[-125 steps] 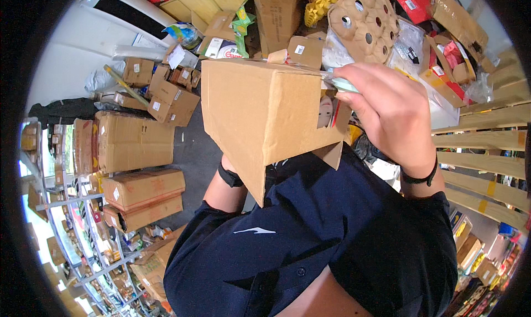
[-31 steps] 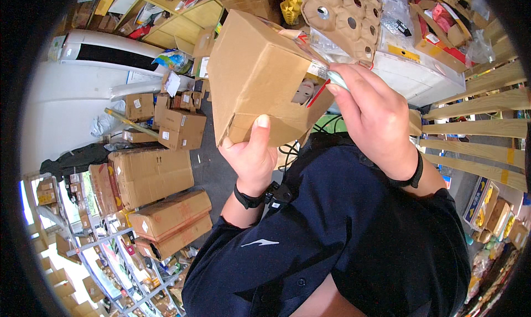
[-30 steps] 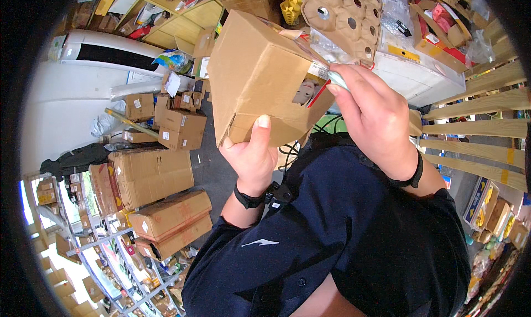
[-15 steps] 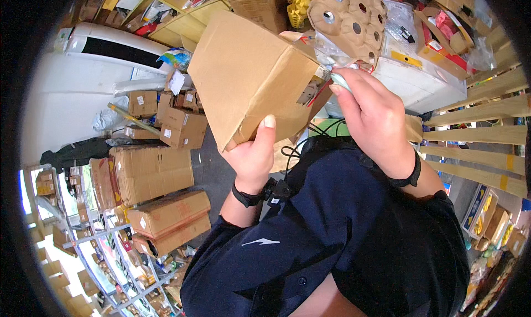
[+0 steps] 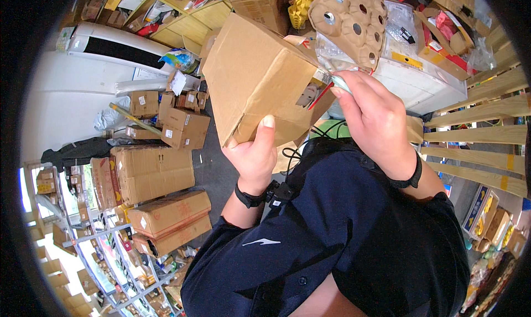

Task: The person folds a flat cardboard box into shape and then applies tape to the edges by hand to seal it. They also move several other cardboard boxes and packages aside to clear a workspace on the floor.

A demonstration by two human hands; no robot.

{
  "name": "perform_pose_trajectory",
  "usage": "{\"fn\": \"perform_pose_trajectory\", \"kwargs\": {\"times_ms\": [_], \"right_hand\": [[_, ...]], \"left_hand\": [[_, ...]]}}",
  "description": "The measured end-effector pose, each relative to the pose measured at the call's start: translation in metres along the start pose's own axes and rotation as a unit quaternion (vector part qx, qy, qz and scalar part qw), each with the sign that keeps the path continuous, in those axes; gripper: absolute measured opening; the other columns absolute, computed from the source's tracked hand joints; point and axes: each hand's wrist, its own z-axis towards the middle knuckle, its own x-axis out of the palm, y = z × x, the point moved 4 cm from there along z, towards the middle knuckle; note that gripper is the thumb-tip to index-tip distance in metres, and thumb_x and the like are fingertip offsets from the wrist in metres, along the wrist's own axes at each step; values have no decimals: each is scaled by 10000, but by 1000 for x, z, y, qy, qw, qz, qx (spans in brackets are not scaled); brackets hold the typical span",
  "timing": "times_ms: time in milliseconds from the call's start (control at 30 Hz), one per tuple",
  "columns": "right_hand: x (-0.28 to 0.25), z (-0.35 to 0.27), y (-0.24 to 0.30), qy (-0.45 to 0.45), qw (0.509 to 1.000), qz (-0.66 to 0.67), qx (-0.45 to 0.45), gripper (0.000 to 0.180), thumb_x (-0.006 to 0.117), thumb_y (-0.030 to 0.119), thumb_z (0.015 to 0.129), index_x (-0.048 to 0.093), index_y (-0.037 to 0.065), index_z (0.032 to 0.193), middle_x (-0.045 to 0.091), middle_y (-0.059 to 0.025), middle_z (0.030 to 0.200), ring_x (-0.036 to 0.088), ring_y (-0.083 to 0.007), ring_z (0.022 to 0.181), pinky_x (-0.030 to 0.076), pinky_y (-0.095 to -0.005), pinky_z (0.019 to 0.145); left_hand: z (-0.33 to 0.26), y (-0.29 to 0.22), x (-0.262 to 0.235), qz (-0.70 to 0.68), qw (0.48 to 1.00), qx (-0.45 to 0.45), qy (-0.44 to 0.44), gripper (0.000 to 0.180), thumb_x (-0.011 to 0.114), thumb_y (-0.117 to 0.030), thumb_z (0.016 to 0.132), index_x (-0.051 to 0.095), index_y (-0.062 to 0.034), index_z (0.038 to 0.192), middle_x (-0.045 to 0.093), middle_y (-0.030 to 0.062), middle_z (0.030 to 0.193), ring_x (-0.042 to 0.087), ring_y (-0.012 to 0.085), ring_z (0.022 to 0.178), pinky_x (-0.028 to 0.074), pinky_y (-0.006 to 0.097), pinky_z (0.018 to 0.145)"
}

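A brown cardboard box (image 5: 257,73) is held up tilted in front of my chest. My left hand (image 5: 254,154) grips its lower near corner, thumb on the side face and the other fingers hidden beneath. My right hand (image 5: 373,107) pinches a small pale green box cutter (image 5: 341,83) between thumb and fingers. Its tip is at the box's right-hand edge, beside a white label (image 5: 321,74) and a red strip. Whether the blade touches the cardboard is too small to tell. A picture is printed on that right side face.
Behind the box stand a moulded pulp tray (image 5: 354,24) and a white surface (image 5: 426,87) with packaging on it. Wooden slats (image 5: 481,134) run along the right. Stacked cartons (image 5: 152,173) sit on the floor at left, below an air conditioner (image 5: 119,46). Black cables (image 5: 326,129) hang near my chest.
The box has shifted slightly right and turned a little, showing more of its printed right face. My right hand, still pinching the cutter, has barely moved.
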Motion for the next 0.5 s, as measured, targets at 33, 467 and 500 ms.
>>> {"fn": "perform_pose_trajectory", "kwargs": {"times_ms": [33,467,500], "right_hand": [[0,0,0,0,1000,0,0,221,688,61,807,608,-7,1001,642,-151,880,641,-319,737,529,-360,616],[-2,-1,4,1,1000,-2,-2,198,677,60,812,608,4,989,627,-143,862,631,-322,721,525,-360,606],[-2,-1,4,4,1000,-3,1,194,676,59,813,609,5,986,627,-142,864,631,-322,722,526,-360,607]], "left_hand": [[0,-1,1,-5,1000,-2,-1,453,550,60,850,453,46,1292,567,160,1227,590,255,1088,503,405,917],[-5,2,-1,-2,1000,-17,-11,463,559,68,846,451,46,1296,569,165,1222,587,257,1094,498,405,925],[-4,2,-1,-2,1000,-16,-10,463,559,68,846,451,46,1296,569,165,1222,587,257,1094,498,405,925]]}}
